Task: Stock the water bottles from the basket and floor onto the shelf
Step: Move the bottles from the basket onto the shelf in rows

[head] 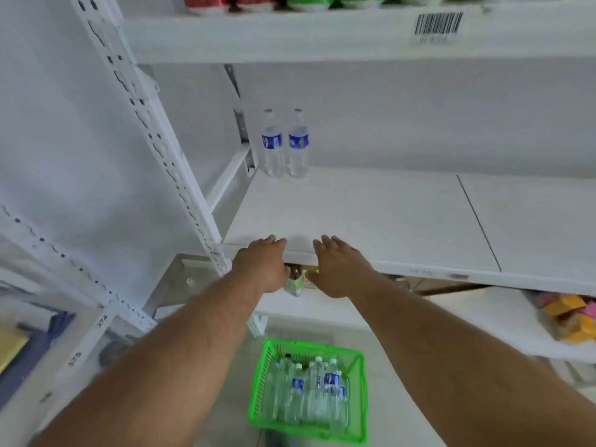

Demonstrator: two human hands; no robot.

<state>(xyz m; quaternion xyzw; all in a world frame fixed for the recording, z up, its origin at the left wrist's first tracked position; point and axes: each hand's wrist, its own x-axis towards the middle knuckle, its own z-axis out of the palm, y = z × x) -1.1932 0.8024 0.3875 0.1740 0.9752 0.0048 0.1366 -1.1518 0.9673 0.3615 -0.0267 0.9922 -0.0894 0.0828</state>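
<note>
Two clear water bottles with blue labels [285, 145] stand upright at the back left corner of the white shelf [371, 217]. On the floor below sits a green basket [358, 359] holding several more water bottles [309, 391], lying and leaning together. My left hand [261, 264] and my right hand [338, 267] hover side by side at the shelf's front edge, fingers straight and pointing toward the shelf. Neither hand holds anything.
A white perforated upright post [167, 156] stands left of the shelf. The shelf above [322, 37] carries red and green items and a barcode label. Small packaged goods [295, 283] sit on the lower shelf under my hands, and colourful packs [571, 321] lie lower right.
</note>
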